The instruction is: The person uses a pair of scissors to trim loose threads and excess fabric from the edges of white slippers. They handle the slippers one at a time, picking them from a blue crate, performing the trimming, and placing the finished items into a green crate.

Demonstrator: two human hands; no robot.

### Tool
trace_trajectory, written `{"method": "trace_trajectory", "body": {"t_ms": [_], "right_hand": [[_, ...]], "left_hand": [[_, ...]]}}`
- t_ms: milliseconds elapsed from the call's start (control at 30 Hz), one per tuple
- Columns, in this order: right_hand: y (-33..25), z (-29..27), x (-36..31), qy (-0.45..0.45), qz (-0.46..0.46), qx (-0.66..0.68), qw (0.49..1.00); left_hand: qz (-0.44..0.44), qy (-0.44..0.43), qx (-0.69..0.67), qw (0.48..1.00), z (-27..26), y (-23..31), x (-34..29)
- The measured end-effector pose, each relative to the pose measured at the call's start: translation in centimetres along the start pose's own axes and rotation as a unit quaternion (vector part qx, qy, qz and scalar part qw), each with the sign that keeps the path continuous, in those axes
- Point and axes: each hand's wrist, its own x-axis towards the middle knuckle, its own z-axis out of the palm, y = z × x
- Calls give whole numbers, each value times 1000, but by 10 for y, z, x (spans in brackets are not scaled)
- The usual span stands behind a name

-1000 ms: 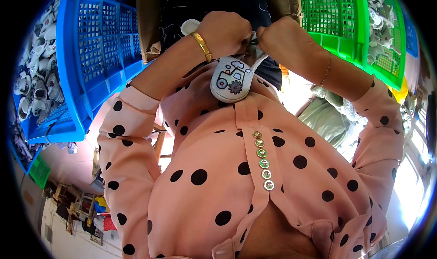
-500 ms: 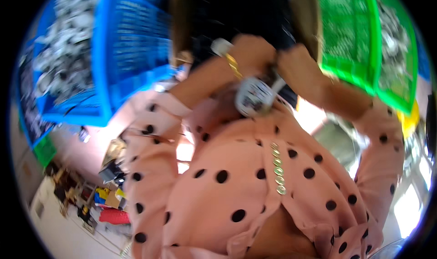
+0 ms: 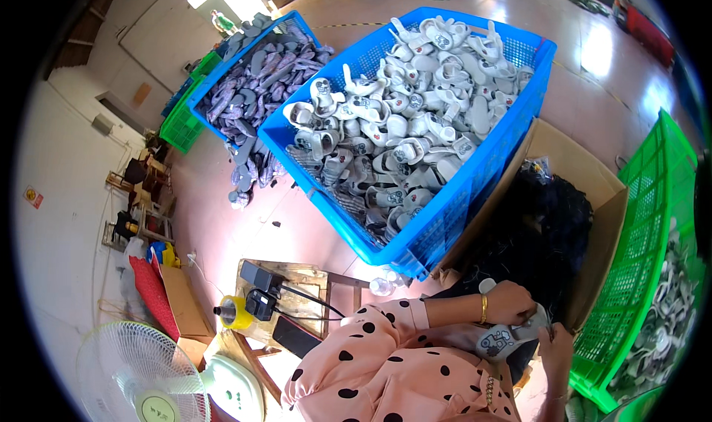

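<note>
A small white shoe (image 3: 495,340) with a dark printed picture on its toe is held close against my polka-dot shirt. My left hand (image 3: 510,303), with a gold bracelet at its wrist, is closed on the shoe's upper side, fingers curled. Opposite it, my right hand (image 3: 555,342) is closed at the shoe's other end, fingertips pinching the pale strap or edge. Its exact grip is partly hidden. Just beyond both hands stands an open cardboard box (image 3: 610,233) with dark, thread-strewn material (image 3: 519,251) inside.
A blue crate (image 3: 545,73) heaped with similar white shoes stands ahead. Farther left, another blue crate (image 3: 199,109) overflows with purple-grey shoes. A green crate (image 3: 645,274) is at right. A wooden stool (image 3: 315,281) with a phone (image 3: 295,337) and a fan (image 3: 137,370) are at left.
The view has swung up and left, bringing the crates and room into sight. My hands now appear lower right, still on the shoe.
</note>
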Motion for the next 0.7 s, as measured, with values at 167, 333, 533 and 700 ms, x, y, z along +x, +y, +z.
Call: {"method": "trace_trajectory", "body": {"t_ms": [167,333,533,700], "right_hand": [[-4,35,-3,1,115,290,950],[-3,35,1,16,93,230,969],[12,32,7,110,1,147,983],[3,11,1,123,53,128,983]], "left_hand": [[-34,65,13,997,3,-2,-5],[-25,60,-21,998,9,-4,-5],[-161,49,-341,925,-27,-24,-6],[-67,329,216,917,-80,-1,21]]}}
